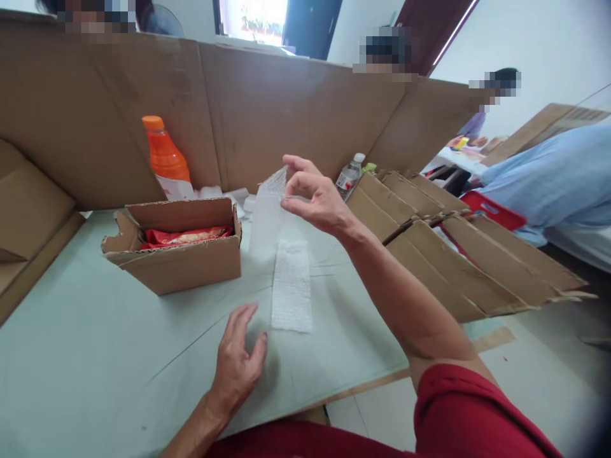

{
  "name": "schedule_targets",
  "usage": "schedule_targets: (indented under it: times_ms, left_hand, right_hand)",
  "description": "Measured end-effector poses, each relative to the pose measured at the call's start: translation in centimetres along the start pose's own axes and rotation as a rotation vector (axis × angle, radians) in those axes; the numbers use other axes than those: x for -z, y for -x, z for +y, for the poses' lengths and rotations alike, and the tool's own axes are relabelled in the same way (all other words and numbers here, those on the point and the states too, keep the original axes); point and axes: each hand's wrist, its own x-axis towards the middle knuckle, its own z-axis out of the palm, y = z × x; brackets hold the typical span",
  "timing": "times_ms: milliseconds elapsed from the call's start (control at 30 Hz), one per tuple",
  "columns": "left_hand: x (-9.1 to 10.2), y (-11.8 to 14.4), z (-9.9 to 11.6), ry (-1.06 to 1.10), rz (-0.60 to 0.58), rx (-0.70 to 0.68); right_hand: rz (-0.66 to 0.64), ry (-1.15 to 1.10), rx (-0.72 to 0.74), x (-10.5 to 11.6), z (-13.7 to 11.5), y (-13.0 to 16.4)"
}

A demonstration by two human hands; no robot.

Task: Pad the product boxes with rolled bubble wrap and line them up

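My right hand (312, 197) is raised above the table and pinches the top edge of a thin white foam sheet (267, 213), which hangs down toward the tabletop. A second white foam sheet (291, 286) lies flat on the pale green table (95, 356) just below it. My left hand (236, 359) rests open on the table, fingers spread, a little to the left of the flat sheet's near edge. An open cardboard box (179, 254) holding a red packet (184, 237) stands to the left of the sheets.
An orange bottle (165, 159) and a small clear water bottle (349, 176) stand at the back against a tall cardboard wall (267, 108). Flattened cardboard boxes (458, 254) lean at the right. Other people sit beyond the wall and at the right.
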Motion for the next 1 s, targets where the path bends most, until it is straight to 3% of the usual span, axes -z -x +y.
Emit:
schedule_targets:
  times_ms: [200,367,500,700,800,900,1000]
  left_hand:
    - [-0.7,-3.1,1.1,0.117,0.109,0.066]
    - [-2.7,-4.0,2.9,0.253,0.080,0.107]
    - [-3.7,-4.6,3.2,0.295,0.107,0.155]
    - [-3.4,-7.6,2.5,0.241,0.190,0.173]
    - [-4.4,-9.4,2.4,0.321,0.013,0.191]
    - [-6.6,-10.7,1.8,0.446,-0.184,0.327]
    - [-8.3,-11.3,0.4,0.457,-0.196,0.424]
  right_hand:
    - [0.020,0.027,0.059,2.8,-5.3,2.1]
    - [-0.043,-0.036,-0.121,3.8,-6.1,3.6]
    - [-0.039,-0.305,-0.288,4.6,-4.0,4.4]
    - [-0.070,-0.488,-0.397,6.5,-0.3,4.9]
    - [-0.132,-0.537,-0.447,6.7,1.9,4.8]
    - [-0.143,-0.506,-0.484,5.9,4.8,4.6]
    - [-0.100,-0.489,-0.538,4.3,8.4,4.6]
